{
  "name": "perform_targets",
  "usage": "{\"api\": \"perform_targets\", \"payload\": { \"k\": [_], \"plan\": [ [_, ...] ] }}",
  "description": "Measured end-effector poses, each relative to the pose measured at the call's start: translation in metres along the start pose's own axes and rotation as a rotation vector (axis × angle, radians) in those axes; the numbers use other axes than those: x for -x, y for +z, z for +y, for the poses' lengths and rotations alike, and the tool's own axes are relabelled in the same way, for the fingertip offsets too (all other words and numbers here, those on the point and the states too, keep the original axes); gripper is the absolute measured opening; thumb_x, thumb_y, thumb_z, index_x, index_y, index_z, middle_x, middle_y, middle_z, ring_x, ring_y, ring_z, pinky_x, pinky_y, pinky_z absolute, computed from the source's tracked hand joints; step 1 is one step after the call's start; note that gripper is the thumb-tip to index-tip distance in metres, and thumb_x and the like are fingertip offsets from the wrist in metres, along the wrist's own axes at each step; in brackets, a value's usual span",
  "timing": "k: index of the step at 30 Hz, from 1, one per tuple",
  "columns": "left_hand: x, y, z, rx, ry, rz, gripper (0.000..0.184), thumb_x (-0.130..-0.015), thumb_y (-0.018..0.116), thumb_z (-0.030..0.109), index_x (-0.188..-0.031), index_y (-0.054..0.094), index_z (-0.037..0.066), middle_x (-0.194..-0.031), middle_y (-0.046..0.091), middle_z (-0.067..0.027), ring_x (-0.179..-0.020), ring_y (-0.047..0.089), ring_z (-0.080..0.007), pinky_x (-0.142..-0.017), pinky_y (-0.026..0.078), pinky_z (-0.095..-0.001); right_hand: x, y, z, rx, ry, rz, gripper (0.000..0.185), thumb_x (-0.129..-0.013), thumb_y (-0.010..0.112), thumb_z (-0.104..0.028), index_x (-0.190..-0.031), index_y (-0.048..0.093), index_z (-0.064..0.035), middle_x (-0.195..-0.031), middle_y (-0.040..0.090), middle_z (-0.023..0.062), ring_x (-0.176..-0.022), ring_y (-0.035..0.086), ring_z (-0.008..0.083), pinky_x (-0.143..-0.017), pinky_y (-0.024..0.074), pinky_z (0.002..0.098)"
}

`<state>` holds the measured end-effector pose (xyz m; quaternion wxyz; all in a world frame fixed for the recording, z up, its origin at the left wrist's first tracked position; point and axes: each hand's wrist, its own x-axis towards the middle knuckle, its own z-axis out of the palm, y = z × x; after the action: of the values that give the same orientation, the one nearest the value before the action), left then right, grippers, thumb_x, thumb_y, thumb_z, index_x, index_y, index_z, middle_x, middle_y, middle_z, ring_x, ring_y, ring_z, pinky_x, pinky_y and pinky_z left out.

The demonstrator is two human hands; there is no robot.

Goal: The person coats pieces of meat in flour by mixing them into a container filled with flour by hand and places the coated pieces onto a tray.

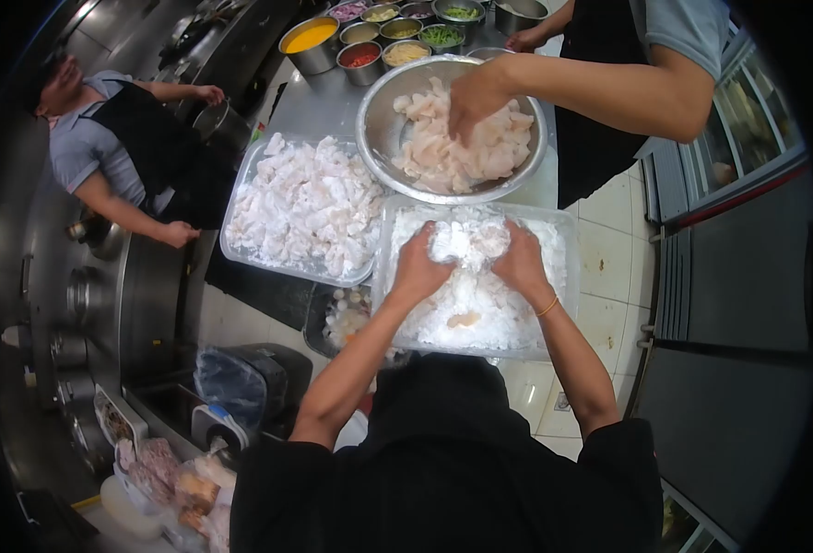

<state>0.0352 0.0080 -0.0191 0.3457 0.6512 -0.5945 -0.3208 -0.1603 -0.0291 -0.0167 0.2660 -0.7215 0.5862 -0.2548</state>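
Observation:
Both my hands are in a clear plastic tub (572,276) of white flour (443,323). My left hand (419,267) and my right hand (523,264) are curled round flour-coated meat pieces (469,241) from either side. Flour hides some of my fingertips. One barely coated pale piece (464,320) lies on the flour nearer to me. Beyond the tub, a steel bowl (367,157) holds raw pale meat pieces (494,138), and a co-worker's hand (473,100) reaches into them. To the left, another plastic tub (233,241) is heaped with floured pieces (305,203).
Small steel containers of chopped ingredients (406,52) and a pot of yellow liquid (311,41) stand at the back. Another person (130,138) is at the left. A lined bin (241,380) stands lower left; fridges (729,258) line the right.

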Motion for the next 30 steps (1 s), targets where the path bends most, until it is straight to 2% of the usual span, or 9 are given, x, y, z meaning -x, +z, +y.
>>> {"api": "perform_targets", "payload": {
  "k": [2,5,9,10,13,15,19,22,30],
  "plan": [
    [0.006,-0.009,-0.008,0.095,-0.001,0.026,0.065,-0.07,0.074,0.01,-0.126,0.048,-0.012,-0.124,0.055,-0.029,-0.119,0.053,-0.0328,-0.102,0.04,-0.0342,0.003,-0.006,0.011,-0.111,-0.037,0.061,0.055,-0.061,0.067,-0.008,-0.112,0.06,0.0081,-0.098,0.065,0.0277,-0.095,0.062,0.0407,-0.086,0.049,0.0438],
    [0.018,-0.027,0.006,-0.049,-0.043,-0.118,0.067,-0.07,0.074,0.01,-0.127,0.046,-0.013,-0.124,0.056,-0.0277,-0.119,0.053,-0.0343,-0.101,0.041,-0.0341,0.009,-0.034,0.019,-0.005,0.0,-0.036,0.053,-0.061,0.065,-0.01,-0.111,0.061,0.0077,-0.097,0.065,0.0278,-0.094,0.062,0.0405,-0.086,0.0492,0.0429],
    [0.027,-0.012,-0.002,-0.413,-0.011,-0.248,0.09,-0.06,0.082,0.024,-0.133,0.041,-0.008,-0.127,0.048,-0.0331,-0.123,0.045,-0.0431,-0.103,0.037,-0.0424,0.027,-0.041,0.027,0.361,0.057,-0.35,0.074,-0.061,0.068,-0.014,-0.132,0.046,-0.0029,-0.124,0.053,0.0302,-0.11,0.055,0.0426,-0.093,0.0474,0.0441],
    [0.029,-0.006,0.005,-0.477,0.006,-0.261,0.093,-0.06,0.083,0.027,-0.135,0.039,-0.006,-0.131,0.043,-0.0342,-0.125,0.04,-0.0456,-0.105,0.033,-0.0466,0.026,-0.047,0.014,0.375,0.176,-0.557,0.084,-0.061,0.07,-0.015,-0.138,0.037,-0.0071,-0.132,0.045,0.0307,-0.118,0.049,0.0435,-0.096,0.0455,0.0444],
    [0.02,0.015,0.01,-0.452,0.002,-0.261,0.098,-0.059,0.084,0.027,-0.138,0.035,-0.003,-0.134,0.037,-0.0355,-0.128,0.034,-0.0492,-0.105,0.032,-0.0515,0.039,-0.012,0.019,0.446,0.017,-0.263,0.085,-0.061,0.072,-0.015,-0.138,0.038,-0.0074,-0.129,0.047,0.0316,-0.117,0.05,0.0429,-0.096,0.0453,0.0442],
    [0.008,0.025,0.0,-0.284,-0.027,-0.21,0.094,-0.06,0.084,0.023,-0.137,0.037,-0.003,-0.133,0.038,-0.0356,-0.128,0.034,-0.0486,-0.104,0.034,-0.0496,0.028,-0.007,0.021,0.276,0.093,-0.308,0.08,-0.063,0.072,-0.015,-0.136,0.04,-0.0041,-0.127,0.049,0.0321,-0.114,0.052,0.0433,-0.094,0.0465,0.043],
    [-0.003,0.012,0.006,0.019,0.01,-0.077,0.073,-0.066,0.078,0.013,-0.129,0.047,-0.007,-0.12,0.055,-0.0302,-0.114,0.055,-0.0371,-0.096,0.045,-0.0353,0.014,-0.001,0.019,-0.009,0.024,-0.11,0.065,-0.068,0.068,-0.013,-0.129,0.049,0.0012,-0.122,0.055,0.0288,-0.111,0.055,0.0418,-0.092,0.0472,0.0418],
    [0.008,-0.006,0.017,0.149,-0.07,-0.002,0.068,-0.067,0.075,0.01,-0.127,0.048,-0.009,-0.118,0.059,-0.0272,-0.109,0.06,-0.0343,-0.094,0.046,-0.033,0.013,-0.026,-0.001,-0.101,0.062,-0.135,0.058,-0.069,0.067,-0.013,-0.123,0.055,0.0031,-0.117,0.059,0.0265,-0.109,0.056,0.0407,-0.094,0.0461,0.0422],
    [0.023,-0.003,-0.006,-0.264,-0.085,-0.23,0.085,-0.063,0.079,0.018,-0.135,0.04,-0.006,-0.127,0.053,-0.0281,-0.12,0.05,-0.0387,-0.099,0.042,-0.0363,0.027,-0.017,0.013,0.277,0.045,-0.308,0.063,-0.063,0.068,-0.01,-0.124,0.055,-0.0039,-0.116,0.058,0.0283,-0.108,0.056,0.0403,-0.095,0.0457,0.0425]
  ]
}}
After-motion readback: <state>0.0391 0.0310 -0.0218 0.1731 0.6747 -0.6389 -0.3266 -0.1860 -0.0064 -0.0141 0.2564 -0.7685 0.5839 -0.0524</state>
